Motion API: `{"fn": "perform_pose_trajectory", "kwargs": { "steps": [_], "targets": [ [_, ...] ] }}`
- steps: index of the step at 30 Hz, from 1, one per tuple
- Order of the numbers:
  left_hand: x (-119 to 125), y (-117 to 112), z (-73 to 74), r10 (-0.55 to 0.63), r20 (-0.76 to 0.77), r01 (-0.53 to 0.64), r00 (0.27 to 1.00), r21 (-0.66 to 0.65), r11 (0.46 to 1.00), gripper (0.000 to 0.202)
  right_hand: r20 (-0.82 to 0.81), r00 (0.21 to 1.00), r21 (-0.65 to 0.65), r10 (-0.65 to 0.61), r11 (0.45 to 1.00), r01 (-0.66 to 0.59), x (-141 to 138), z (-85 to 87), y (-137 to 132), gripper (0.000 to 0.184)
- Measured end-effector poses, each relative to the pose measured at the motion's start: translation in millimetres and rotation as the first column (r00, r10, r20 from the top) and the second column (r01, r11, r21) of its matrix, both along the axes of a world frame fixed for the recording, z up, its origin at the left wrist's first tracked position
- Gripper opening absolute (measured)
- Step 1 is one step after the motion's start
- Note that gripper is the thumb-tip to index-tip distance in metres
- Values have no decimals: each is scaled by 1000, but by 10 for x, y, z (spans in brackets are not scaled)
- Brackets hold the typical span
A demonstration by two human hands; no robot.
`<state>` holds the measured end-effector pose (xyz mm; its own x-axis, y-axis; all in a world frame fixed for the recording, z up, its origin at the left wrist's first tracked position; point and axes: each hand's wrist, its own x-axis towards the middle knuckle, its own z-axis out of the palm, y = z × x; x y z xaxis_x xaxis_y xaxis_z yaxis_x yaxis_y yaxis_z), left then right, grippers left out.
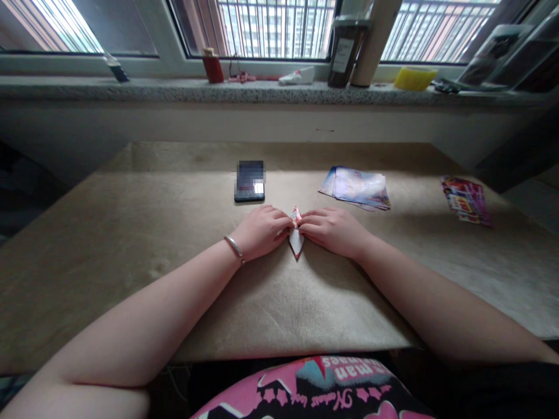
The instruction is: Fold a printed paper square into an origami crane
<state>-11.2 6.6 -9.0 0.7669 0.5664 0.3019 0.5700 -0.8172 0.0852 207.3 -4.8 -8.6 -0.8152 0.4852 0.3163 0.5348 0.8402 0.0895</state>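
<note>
A small piece of folded paper [296, 241], white with red along its edges, lies between my hands near the middle of the table. It is narrow and pointed at both ends. My left hand [263, 230] pinches its left side, fingers closed. From the right, my right hand [334, 230] grips the other side with its fingertips pressed together. The fingers cover part of the paper's middle. A silver bracelet [233, 245] circles my left wrist.
Beyond my left hand lies a phone [249, 181]. A stack of bluish printed sheets [358, 186] is past my right hand, with red-pink printed cards [466, 201] farther right. The stone windowsill [166, 90] holds a red bottle [212, 66] and yellow tape [414, 78].
</note>
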Motion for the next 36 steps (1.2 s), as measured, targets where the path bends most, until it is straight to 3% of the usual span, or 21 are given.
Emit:
{"fn": "perform_pose_trajectory", "kwargs": {
  "steps": [14,28,36],
  "targets": [
    [-23,-14,2,-92,-14,91,996,-7,996,17,23,999,10,26,1000,-26,-1,29,-6,23],
    [-15,-21,19,-47,-34,46,998,-27,999,17,-14,999,11,47,999,-47,-3,-13,0,23],
    [-8,-33,25,-31,-11,30,999,-62,998,17,-113,993,-106,-26,994,14,-15,-29,-3,16]
  ]
}}
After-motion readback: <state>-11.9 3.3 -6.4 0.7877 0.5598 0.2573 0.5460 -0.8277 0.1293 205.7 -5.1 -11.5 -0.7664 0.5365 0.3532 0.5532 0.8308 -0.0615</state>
